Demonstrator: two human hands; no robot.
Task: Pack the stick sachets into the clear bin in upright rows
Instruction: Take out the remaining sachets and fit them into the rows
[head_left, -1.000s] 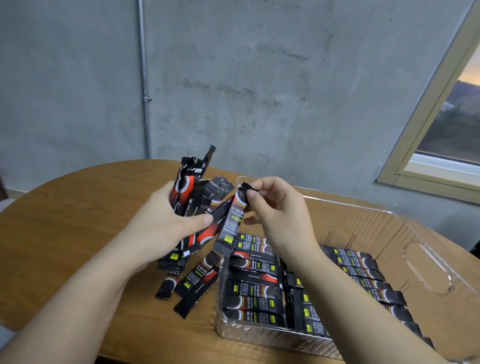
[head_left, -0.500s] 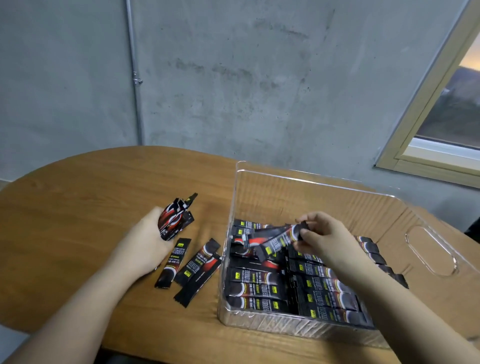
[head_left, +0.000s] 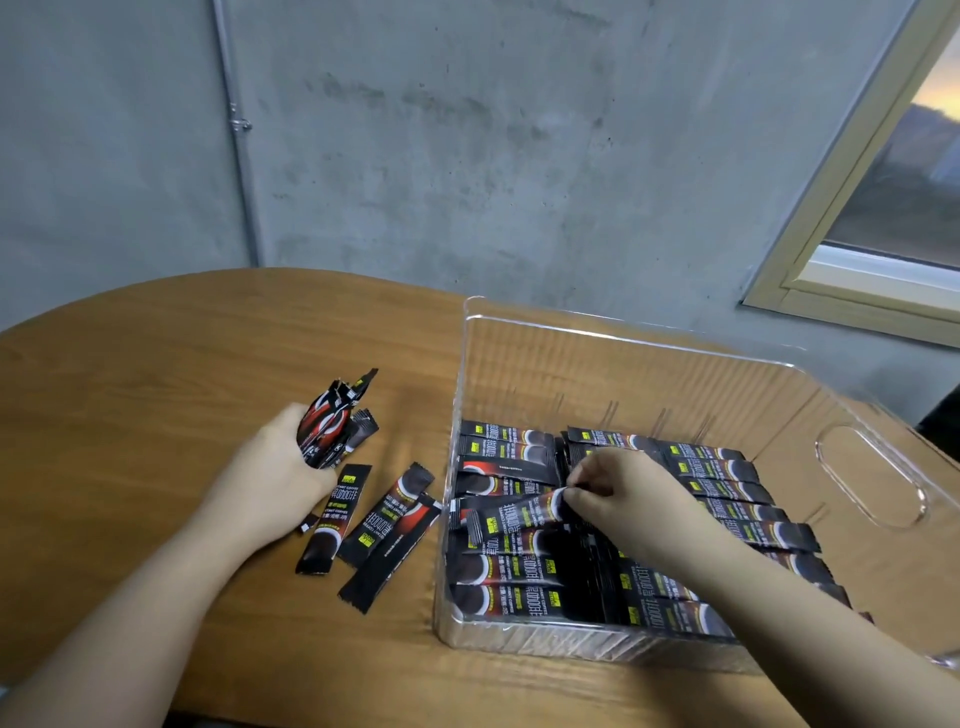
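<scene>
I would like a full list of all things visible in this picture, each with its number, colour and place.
Clear plastic bin: one, transparent, on the table at the right, with an oval handle cut-out in its right wall.
Packed stick sachets: many, black with red and yellow print, lying in two rows inside the bin.
Loose stick sachets: three, black, flat on the table left of the bin.
Bundle of sachets: several, black and red, in the left hand.
Single sachet: one, black, in the bin, pinched at one end.
Wooden table: one, brown, rounded edge.
Concrete wall: grey, behind the table.
Window frame: one, beige, upper right.
Left hand: grips the bundle.
Right hand: pinches the single sachet.
</scene>
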